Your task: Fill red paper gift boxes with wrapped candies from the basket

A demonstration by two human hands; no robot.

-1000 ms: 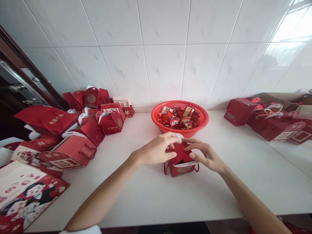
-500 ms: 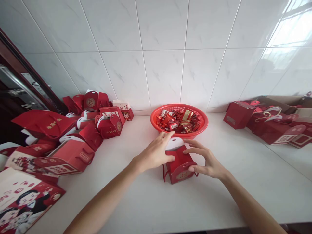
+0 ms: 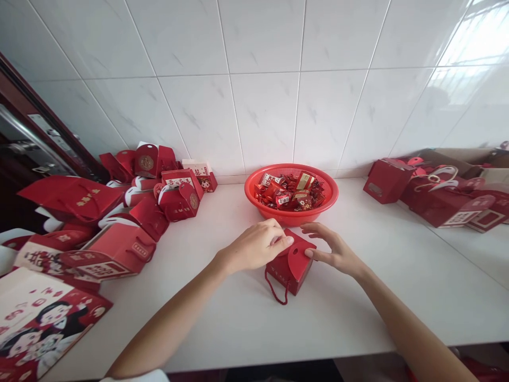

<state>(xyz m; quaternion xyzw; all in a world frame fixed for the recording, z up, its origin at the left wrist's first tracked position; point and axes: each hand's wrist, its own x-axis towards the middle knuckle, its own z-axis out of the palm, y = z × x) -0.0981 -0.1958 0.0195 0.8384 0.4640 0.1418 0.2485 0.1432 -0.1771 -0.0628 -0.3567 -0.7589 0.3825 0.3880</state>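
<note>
A small red paper gift box stands on the white counter in front of me, turned at an angle. Its rounded flap with a hole lies folded over the top. A red cord handle hangs down at its left side. My left hand is closed at the box's upper left, thumb on the top and fingers curled, partly hidden. On the right, my right hand is open, fingers apart, with its thumb touching the flap's edge. Just behind the box sits a red plastic basket holding wrapped candies.
Several red gift boxes crowd the counter's left side, with a larger printed box at the front left. More red boxes stand at the right near a cardboard box. A tiled wall rises behind.
The box has been turned, and its front flap now lies folded down over the top, where the box was open with a white flap up. My left hand's fingers have curled in.
</note>
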